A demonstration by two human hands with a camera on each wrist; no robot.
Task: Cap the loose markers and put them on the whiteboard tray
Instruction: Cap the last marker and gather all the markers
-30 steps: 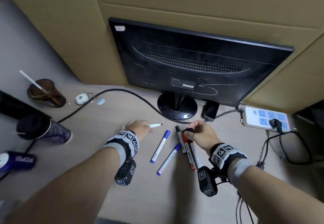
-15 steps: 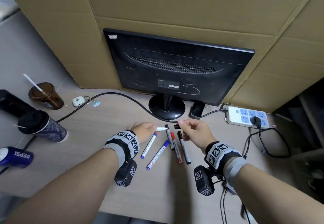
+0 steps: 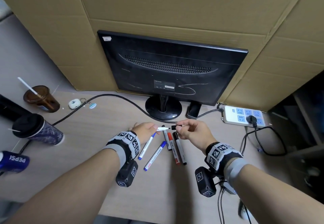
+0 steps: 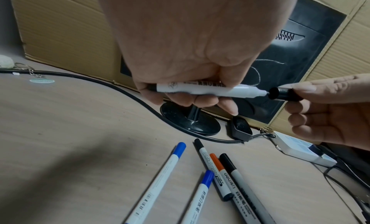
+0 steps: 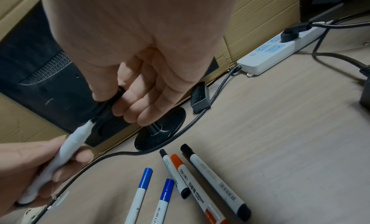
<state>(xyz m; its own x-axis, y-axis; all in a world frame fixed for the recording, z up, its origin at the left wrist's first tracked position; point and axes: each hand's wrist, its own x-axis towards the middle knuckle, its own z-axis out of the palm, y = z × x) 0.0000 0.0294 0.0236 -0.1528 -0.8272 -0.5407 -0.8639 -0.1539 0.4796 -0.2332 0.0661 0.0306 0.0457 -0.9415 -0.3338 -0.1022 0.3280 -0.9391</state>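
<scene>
The left wrist view shows the left hand (image 4: 186,56) with its fingers curled around the barrel of an uncapped white marker (image 4: 208,89), whose dark tip points at the open end of a black cap (image 4: 280,93); the right hand (image 4: 332,115) pinches this cap between thumb and forefinger, and tip and cap are very near or just touching, I cannot tell which; both are held in the air above the desk (image 3: 98,132), in front of the monitor stand (image 3: 164,107). Five other markers (image 3: 172,147), already with caps, lie on the desk under the hands; no whiteboard tray is visible in any view. In my judgement the risk now is a bad alignment: if the cap comes on tilted, the tip can rub on the rim and leave ink on the fingers, or the cap can slip out of the light pinch and roll toward the black cable (image 3: 122,100); a cap pushed only halfway could also fall off later. As for containers, a brown cup (image 3: 42,98) with a straw stands at the far left and seems to hold a dark drink; a dark tumbler (image 3: 37,130) beside it has a lid on, so its content is hidden; a Pepsi bottle (image 3: 14,160) lies at the left edge.
</scene>
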